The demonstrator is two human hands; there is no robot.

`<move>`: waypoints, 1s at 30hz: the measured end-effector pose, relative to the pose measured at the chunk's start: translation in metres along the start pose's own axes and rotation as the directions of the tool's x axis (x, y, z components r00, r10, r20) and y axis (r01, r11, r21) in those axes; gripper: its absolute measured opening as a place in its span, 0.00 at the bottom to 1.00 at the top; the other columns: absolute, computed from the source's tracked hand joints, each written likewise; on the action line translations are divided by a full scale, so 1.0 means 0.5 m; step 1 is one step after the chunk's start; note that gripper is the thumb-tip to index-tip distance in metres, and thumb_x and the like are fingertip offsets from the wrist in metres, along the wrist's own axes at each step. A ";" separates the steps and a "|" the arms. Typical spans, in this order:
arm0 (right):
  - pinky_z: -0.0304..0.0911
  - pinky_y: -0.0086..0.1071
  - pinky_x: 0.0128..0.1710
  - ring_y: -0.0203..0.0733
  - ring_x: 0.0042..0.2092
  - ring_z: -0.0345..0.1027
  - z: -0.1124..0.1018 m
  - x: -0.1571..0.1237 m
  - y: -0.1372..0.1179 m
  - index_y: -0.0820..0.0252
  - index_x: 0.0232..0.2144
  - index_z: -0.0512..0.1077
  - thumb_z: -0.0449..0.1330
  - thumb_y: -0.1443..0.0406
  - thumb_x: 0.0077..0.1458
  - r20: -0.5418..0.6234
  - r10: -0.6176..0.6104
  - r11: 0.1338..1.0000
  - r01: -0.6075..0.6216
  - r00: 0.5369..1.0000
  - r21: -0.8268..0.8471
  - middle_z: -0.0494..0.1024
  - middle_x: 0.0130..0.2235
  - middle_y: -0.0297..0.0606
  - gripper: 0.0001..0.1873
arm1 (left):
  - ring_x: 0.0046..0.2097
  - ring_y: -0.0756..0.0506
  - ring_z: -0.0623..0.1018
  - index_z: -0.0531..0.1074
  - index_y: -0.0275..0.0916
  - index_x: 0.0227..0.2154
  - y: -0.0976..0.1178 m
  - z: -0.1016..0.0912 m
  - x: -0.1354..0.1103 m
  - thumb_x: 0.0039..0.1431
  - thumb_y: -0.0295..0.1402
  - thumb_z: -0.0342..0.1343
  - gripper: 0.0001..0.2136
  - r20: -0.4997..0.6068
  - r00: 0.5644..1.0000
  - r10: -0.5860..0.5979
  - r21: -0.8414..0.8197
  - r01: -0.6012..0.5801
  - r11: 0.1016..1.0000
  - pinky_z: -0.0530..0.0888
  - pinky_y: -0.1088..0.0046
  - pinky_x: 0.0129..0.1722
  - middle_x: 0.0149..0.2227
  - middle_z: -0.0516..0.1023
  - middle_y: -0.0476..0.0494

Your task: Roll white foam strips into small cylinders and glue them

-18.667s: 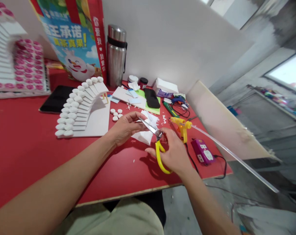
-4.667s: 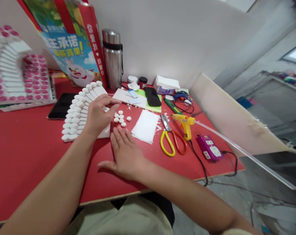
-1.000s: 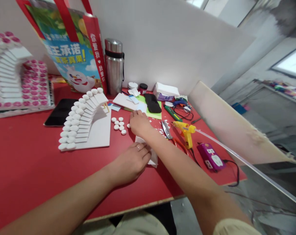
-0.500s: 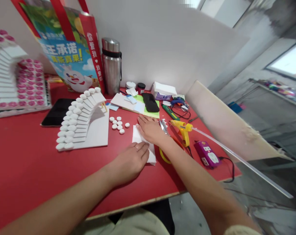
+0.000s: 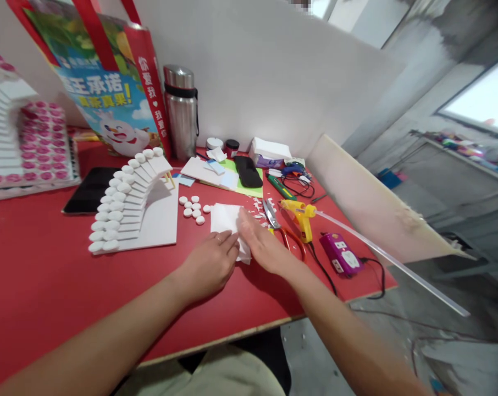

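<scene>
Observed left hand [image 5: 211, 264] palm down, fingers together and slightly bent, resting on near part of paper [image 5: 224, 217], with nothing visibly gripped. Observed right hand [image 5: 269, 247] opened out, fingers straight and laid against right side of paper; cannot see thumb clearly, so cannot rule out a light pinch. Located paper on surface [image 5: 150, 313], partly under hands and showing just beyond; cannot tell one sheet from several. Would judge left hand as a steadying weight, right hand as a stop along the edge.

Noted discs [image 5: 196, 214] loosely clustered beyond left hand, with one just beside paper; likely for short reach. Noted model [image 5: 136, 206] left of left hand, likely to leave working room around paper. Found scissors [image 5: 270, 213] just beyond right hand, partly hidden by it, blades among scraps [image 5: 257, 205], handles nearer, presumably for easy pick-up. Found glue gun [image 5: 302, 221] right of right hand, with stick [image 5: 391, 262] running past surface edge; presumably positioned for clearance.
</scene>
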State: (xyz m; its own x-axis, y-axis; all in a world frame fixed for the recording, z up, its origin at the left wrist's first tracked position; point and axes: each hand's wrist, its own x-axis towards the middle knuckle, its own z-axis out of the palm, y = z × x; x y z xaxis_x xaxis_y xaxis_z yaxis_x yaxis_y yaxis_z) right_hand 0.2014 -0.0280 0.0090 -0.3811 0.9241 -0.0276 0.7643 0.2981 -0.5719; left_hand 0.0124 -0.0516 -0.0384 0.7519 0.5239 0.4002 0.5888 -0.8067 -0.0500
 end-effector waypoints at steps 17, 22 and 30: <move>0.71 0.33 0.38 0.43 0.35 0.80 -0.051 0.088 -0.005 0.58 0.35 0.77 0.51 0.57 0.71 -0.393 0.068 0.989 -0.011 0.917 0.144 0.84 0.35 0.41 0.19 | 0.71 0.29 0.67 0.69 0.21 0.63 -0.029 0.024 0.022 0.74 0.40 0.48 0.26 0.082 0.980 -0.183 -0.140 0.193 0.971 0.69 0.48 0.66 0.68 0.68 0.21; 0.68 0.31 0.37 0.39 0.33 0.76 -0.014 0.119 0.032 0.58 0.36 0.77 0.58 0.70 0.59 -0.367 0.089 0.985 -0.027 0.926 0.170 0.83 0.33 0.35 0.07 | 0.67 0.37 0.73 0.76 0.30 0.56 -0.063 -0.014 0.033 0.69 0.26 0.48 0.18 -0.089 0.968 -0.236 -0.440 0.174 0.881 0.73 0.54 0.64 0.63 0.76 0.30; 0.62 0.31 0.38 0.40 0.37 0.70 -0.008 0.082 0.018 0.62 0.37 0.77 0.68 0.67 0.52 0.000 -0.148 0.988 0.147 0.989 -0.042 0.79 0.39 0.39 0.09 | 0.45 0.44 0.83 0.82 0.39 0.38 -0.137 -0.106 0.053 0.59 0.20 0.49 0.16 -0.366 0.522 -0.770 -0.703 0.387 0.597 0.79 0.63 0.51 0.41 0.86 0.45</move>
State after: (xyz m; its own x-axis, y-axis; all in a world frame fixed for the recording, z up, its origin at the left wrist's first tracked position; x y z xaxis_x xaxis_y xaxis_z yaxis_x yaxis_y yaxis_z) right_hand 0.1949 0.0135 0.0061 -0.4894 0.8702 0.0574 0.7209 0.4408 -0.5348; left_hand -0.0237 0.0030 0.0244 -0.1694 0.7947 0.5828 0.4334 -0.4710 0.7683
